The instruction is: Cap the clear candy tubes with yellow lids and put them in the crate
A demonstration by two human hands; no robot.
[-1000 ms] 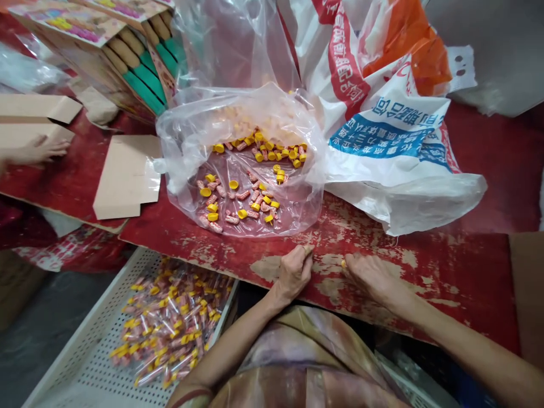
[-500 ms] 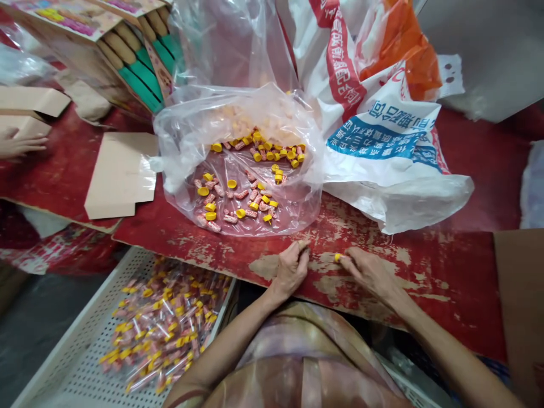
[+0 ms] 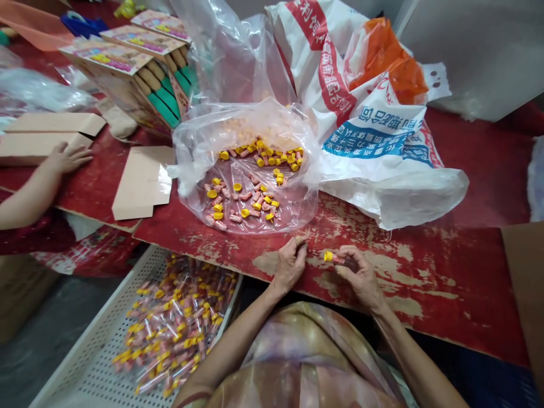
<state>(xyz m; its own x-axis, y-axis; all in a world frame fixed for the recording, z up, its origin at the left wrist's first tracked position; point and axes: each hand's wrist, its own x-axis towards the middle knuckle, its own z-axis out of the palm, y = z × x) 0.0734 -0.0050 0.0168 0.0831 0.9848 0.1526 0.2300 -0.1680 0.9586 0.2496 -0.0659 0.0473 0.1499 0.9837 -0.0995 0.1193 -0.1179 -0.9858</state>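
A small pink-patterned tube with a yellow cap point(image 3: 335, 258) lies sideways in the right hand point(image 3: 360, 274), cap pointing left. It sits just above the worn red tabletop point(image 3: 446, 272), below the open clear bag of loose tubes and caps point(image 3: 250, 181).

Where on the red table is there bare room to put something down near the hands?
Bare tabletop lies right of the right hand, below the printed sack. A narrow strip runs between the clear bag and both hands. Left of that bag it is crowded: flat cardboard and another person's hand.
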